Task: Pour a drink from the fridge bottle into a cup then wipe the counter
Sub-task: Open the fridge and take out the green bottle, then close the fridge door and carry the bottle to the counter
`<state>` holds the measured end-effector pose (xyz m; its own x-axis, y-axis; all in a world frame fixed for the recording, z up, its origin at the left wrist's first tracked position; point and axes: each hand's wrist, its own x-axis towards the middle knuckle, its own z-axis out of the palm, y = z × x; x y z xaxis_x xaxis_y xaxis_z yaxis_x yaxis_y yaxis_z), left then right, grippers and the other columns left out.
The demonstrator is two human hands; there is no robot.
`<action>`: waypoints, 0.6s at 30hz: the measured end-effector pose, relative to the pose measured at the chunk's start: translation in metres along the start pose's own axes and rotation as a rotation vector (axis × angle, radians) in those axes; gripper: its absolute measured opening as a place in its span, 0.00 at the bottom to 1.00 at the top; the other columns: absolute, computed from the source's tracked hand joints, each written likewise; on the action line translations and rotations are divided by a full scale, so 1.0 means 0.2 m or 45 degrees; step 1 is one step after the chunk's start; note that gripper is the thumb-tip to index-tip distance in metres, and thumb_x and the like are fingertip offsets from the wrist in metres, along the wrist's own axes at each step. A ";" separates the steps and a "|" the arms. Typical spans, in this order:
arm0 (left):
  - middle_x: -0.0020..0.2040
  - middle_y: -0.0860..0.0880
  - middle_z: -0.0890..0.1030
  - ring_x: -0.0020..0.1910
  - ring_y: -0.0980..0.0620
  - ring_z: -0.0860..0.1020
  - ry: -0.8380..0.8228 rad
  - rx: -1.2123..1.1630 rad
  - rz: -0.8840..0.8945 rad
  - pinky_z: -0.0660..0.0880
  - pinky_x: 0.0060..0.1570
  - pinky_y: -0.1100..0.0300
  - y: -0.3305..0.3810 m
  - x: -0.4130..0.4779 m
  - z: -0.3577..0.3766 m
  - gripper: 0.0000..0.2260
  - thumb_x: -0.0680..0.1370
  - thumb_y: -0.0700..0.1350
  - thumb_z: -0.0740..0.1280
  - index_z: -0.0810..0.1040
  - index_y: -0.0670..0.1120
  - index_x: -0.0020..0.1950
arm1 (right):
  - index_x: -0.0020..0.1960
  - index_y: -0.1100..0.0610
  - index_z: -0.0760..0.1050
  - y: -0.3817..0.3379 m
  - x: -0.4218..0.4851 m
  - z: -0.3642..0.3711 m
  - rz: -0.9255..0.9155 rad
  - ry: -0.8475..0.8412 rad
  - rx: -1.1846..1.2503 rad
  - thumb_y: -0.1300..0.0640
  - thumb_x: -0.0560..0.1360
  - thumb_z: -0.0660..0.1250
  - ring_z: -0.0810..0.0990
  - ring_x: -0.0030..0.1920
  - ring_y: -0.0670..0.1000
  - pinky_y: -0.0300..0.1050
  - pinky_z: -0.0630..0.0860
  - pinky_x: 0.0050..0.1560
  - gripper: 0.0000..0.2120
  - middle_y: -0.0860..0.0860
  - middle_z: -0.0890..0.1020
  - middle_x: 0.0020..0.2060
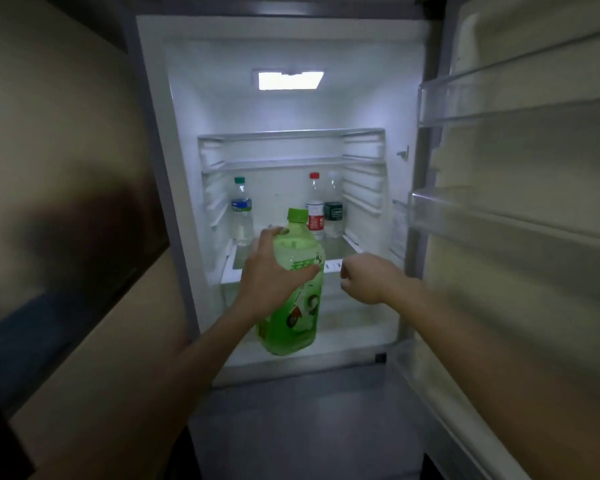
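A large green bottle (297, 299) with a green cap is held in front of the open fridge (291, 109), slightly tilted, its base level with the fridge's lower ledge. My left hand (274, 271) is wrapped around its upper body. My right hand (364, 277) hovers just right of the bottle with its fingers curled in and nothing in it. No cup or counter is in view.
On the glass shelf (340, 251) behind stand a green-capped water bottle (242, 211), a red-capped bottle (315, 206) and a clear bottle with a dark label (333, 209). The fridge door (516, 202) stands open at right with empty racks. A beige wall is at left.
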<state>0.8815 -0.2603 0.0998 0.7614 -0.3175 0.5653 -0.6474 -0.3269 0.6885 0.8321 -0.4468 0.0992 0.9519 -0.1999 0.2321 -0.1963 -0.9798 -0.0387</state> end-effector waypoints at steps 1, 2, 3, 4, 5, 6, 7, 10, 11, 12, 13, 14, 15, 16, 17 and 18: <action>0.63 0.51 0.72 0.56 0.54 0.71 -0.029 -0.020 -0.004 0.68 0.51 0.61 0.00 -0.06 0.01 0.35 0.66 0.53 0.79 0.66 0.52 0.68 | 0.45 0.58 0.78 -0.01 -0.08 0.02 0.004 -0.026 0.000 0.53 0.76 0.61 0.79 0.44 0.55 0.46 0.77 0.42 0.11 0.54 0.81 0.44; 0.62 0.51 0.72 0.56 0.55 0.71 -0.060 -0.034 -0.003 0.68 0.52 0.62 -0.01 -0.13 0.03 0.34 0.66 0.53 0.79 0.66 0.53 0.68 | 0.46 0.58 0.79 -0.02 -0.15 0.04 0.008 -0.053 0.007 0.53 0.76 0.61 0.80 0.44 0.55 0.47 0.77 0.42 0.11 0.54 0.81 0.45; 0.61 0.52 0.71 0.56 0.55 0.71 -0.096 -0.036 0.003 0.67 0.52 0.62 -0.01 -0.20 0.04 0.34 0.66 0.54 0.78 0.66 0.53 0.67 | 0.47 0.58 0.80 -0.02 -0.23 0.06 0.018 -0.085 0.015 0.53 0.76 0.61 0.80 0.45 0.55 0.47 0.78 0.43 0.11 0.55 0.82 0.45; 0.61 0.52 0.71 0.56 0.55 0.70 -0.134 -0.030 0.010 0.67 0.52 0.62 -0.02 -0.27 0.06 0.34 0.66 0.54 0.78 0.67 0.53 0.67 | 0.49 0.58 0.80 -0.03 -0.32 0.07 0.032 -0.115 0.018 0.53 0.76 0.61 0.81 0.45 0.56 0.48 0.79 0.44 0.11 0.55 0.82 0.46; 0.61 0.52 0.71 0.57 0.55 0.70 -0.160 -0.025 0.019 0.66 0.53 0.62 -0.02 -0.34 0.07 0.34 0.66 0.54 0.78 0.67 0.52 0.67 | 0.49 0.59 0.80 -0.03 -0.39 0.08 0.050 -0.149 0.013 0.54 0.75 0.61 0.81 0.46 0.57 0.49 0.80 0.44 0.12 0.56 0.82 0.47; 0.62 0.51 0.71 0.57 0.55 0.70 -0.178 -0.026 0.023 0.66 0.54 0.63 -0.03 -0.40 0.09 0.34 0.66 0.54 0.78 0.67 0.52 0.68 | 0.49 0.59 0.80 -0.03 -0.48 0.09 0.064 -0.178 0.011 0.54 0.75 0.61 0.81 0.46 0.58 0.50 0.80 0.45 0.12 0.56 0.82 0.47; 0.63 0.51 0.71 0.57 0.55 0.70 -0.193 -0.030 0.019 0.66 0.54 0.63 -0.03 -0.47 0.10 0.35 0.66 0.54 0.78 0.67 0.52 0.68 | 0.48 0.59 0.80 -0.03 -0.56 0.09 0.078 -0.202 0.014 0.54 0.74 0.61 0.81 0.46 0.58 0.50 0.80 0.45 0.12 0.57 0.82 0.47; 0.63 0.50 0.70 0.57 0.57 0.69 -0.237 -0.049 0.010 0.65 0.55 0.63 0.01 -0.65 0.13 0.36 0.66 0.54 0.78 0.66 0.51 0.69 | 0.47 0.63 0.79 -0.02 -0.80 0.09 0.094 -0.233 0.026 0.57 0.76 0.61 0.81 0.48 0.60 0.45 0.76 0.44 0.11 0.59 0.82 0.47; 0.62 0.50 0.70 0.56 0.57 0.69 -0.245 -0.060 0.013 0.65 0.55 0.63 0.03 -0.70 0.14 0.35 0.66 0.54 0.78 0.67 0.51 0.69 | 0.44 0.63 0.78 -0.01 -0.87 0.09 0.096 -0.232 0.027 0.58 0.76 0.61 0.81 0.48 0.60 0.45 0.74 0.42 0.11 0.60 0.82 0.46; 0.61 0.50 0.71 0.56 0.57 0.69 -0.251 -0.074 0.019 0.66 0.55 0.63 0.04 -0.76 0.15 0.35 0.66 0.53 0.78 0.67 0.51 0.69 | 0.42 0.63 0.78 0.01 -0.95 0.09 0.097 -0.229 0.024 0.59 0.77 0.60 0.81 0.47 0.59 0.45 0.72 0.41 0.11 0.60 0.82 0.44; 0.60 0.50 0.71 0.56 0.57 0.69 -0.256 -0.084 0.029 0.66 0.55 0.63 0.07 -0.81 0.16 0.35 0.66 0.53 0.78 0.67 0.51 0.69 | 0.42 0.64 0.78 0.03 -1.01 0.10 0.104 -0.242 0.026 0.58 0.77 0.60 0.81 0.46 0.59 0.44 0.71 0.41 0.12 0.60 0.82 0.44; 0.60 0.50 0.71 0.56 0.57 0.69 -0.265 -0.091 0.036 0.66 0.55 0.63 0.09 -0.86 0.17 0.34 0.66 0.53 0.78 0.67 0.51 0.68 | 0.43 0.64 0.80 0.05 -1.07 0.11 0.109 -0.257 0.028 0.57 0.77 0.60 0.81 0.46 0.59 0.45 0.74 0.41 0.13 0.59 0.83 0.43; 0.60 0.51 0.71 0.56 0.57 0.69 -0.275 -0.099 0.046 0.65 0.54 0.64 0.11 -0.90 0.18 0.34 0.66 0.52 0.78 0.68 0.51 0.68 | 0.44 0.63 0.80 0.07 -1.13 0.12 0.115 -0.265 0.037 0.55 0.76 0.60 0.81 0.45 0.60 0.48 0.77 0.44 0.14 0.59 0.83 0.43; 0.60 0.51 0.71 0.56 0.57 0.69 -0.289 -0.107 0.048 0.65 0.53 0.65 0.13 -0.95 0.20 0.34 0.66 0.52 0.79 0.68 0.51 0.68 | 0.45 0.62 0.81 0.10 -1.18 0.13 0.117 -0.266 0.040 0.54 0.76 0.60 0.81 0.45 0.60 0.51 0.79 0.45 0.14 0.59 0.83 0.43; 0.59 0.51 0.71 0.56 0.58 0.69 -0.306 -0.113 0.048 0.65 0.53 0.65 0.15 -0.99 0.21 0.35 0.66 0.53 0.79 0.68 0.51 0.68 | 0.45 0.62 0.81 0.12 -1.24 0.14 0.110 -0.257 0.037 0.53 0.75 0.60 0.81 0.45 0.60 0.52 0.79 0.45 0.15 0.59 0.83 0.44; 0.59 0.51 0.71 0.56 0.57 0.69 -0.317 -0.113 0.048 0.65 0.52 0.65 0.18 -1.03 0.23 0.35 0.65 0.54 0.79 0.68 0.51 0.68 | 0.46 0.62 0.81 0.14 -1.29 0.15 0.100 -0.251 0.026 0.53 0.75 0.60 0.82 0.46 0.60 0.53 0.79 0.46 0.15 0.59 0.84 0.45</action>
<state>0.6994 -0.2474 -0.0121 0.6980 -0.5409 0.4692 -0.6612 -0.2351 0.7124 0.5882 -0.4232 0.0101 0.9617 -0.2719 0.0334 -0.2692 -0.9606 -0.0691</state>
